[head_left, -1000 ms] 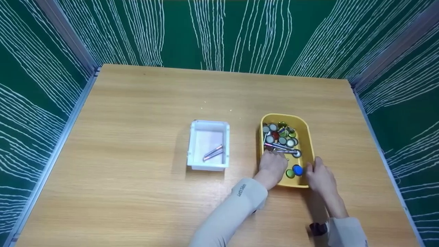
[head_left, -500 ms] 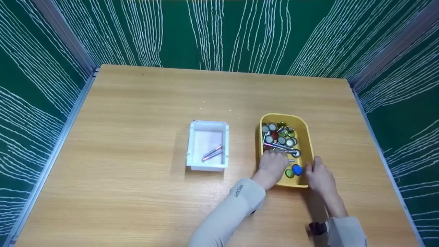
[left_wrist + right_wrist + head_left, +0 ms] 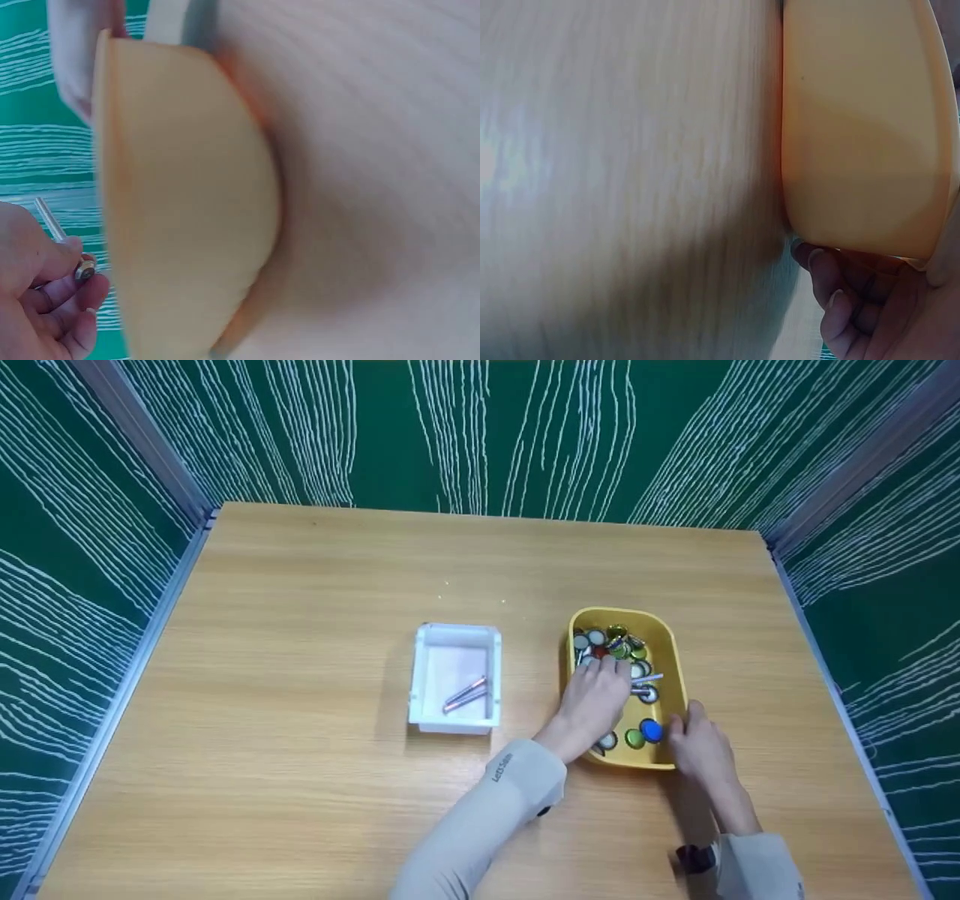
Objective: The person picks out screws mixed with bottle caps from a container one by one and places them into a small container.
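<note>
My left hand (image 3: 596,701) is over the left half of the yellow bin (image 3: 679,675). Its thumb and fingers pinch a silver metal bolt (image 3: 49,219), whose shank points up and away from the fingers in the left wrist view. Below the hand lie bottle caps (image 3: 635,738) in green, blue, red and silver, along with other metal bolts (image 3: 642,691); the hand hides part of them. My right hand (image 3: 703,746) grips the bin's right side near the front corner. In the right wrist view its fingers (image 3: 838,304) curl against the outer wall.
Left of the yellow bin stands a white bin (image 3: 457,727) with a few metal bolts (image 3: 465,695) inside. Both bins rest on a wooden table (image 3: 285,660). Tiny white specks dot the table behind them. Green panels (image 3: 390,435) with white lines enclose the back and sides.
My left hand has risen and moved toward the back of the yellow bin with a bolt in its fingers, uncovering caps in the front left corner. The right hand has stayed put.
</note>
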Demonstrator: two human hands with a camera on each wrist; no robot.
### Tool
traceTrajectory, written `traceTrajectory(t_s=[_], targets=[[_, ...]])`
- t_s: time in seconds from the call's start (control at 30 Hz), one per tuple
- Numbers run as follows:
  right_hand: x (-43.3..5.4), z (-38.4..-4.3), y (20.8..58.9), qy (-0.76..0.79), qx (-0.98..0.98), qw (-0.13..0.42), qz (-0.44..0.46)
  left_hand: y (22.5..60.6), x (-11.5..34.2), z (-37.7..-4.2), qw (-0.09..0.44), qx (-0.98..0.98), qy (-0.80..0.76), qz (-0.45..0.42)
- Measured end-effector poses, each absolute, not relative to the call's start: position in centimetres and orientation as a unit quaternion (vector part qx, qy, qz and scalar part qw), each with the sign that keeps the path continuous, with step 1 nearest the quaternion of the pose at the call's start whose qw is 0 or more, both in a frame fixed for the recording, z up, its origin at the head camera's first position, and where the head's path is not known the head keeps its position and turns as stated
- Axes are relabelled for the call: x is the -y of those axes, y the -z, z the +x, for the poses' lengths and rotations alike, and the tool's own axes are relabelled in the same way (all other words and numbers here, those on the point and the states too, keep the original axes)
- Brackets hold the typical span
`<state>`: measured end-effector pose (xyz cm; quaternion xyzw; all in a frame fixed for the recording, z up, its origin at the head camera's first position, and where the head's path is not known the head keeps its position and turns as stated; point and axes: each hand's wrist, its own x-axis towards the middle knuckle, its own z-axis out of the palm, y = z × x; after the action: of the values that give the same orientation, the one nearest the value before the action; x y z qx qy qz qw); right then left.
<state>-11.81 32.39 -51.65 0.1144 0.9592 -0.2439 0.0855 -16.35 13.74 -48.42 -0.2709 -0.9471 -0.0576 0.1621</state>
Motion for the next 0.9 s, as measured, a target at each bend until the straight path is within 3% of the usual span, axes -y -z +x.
traceTrajectory(t_s=[0.9], targets=[[-32.2, -11.6, 51.7, 0.246, -0.959, 0.081, 0.117, 42.8, -7.0, -18.7, 0.125, 0.944, 0.15, -0.266]])
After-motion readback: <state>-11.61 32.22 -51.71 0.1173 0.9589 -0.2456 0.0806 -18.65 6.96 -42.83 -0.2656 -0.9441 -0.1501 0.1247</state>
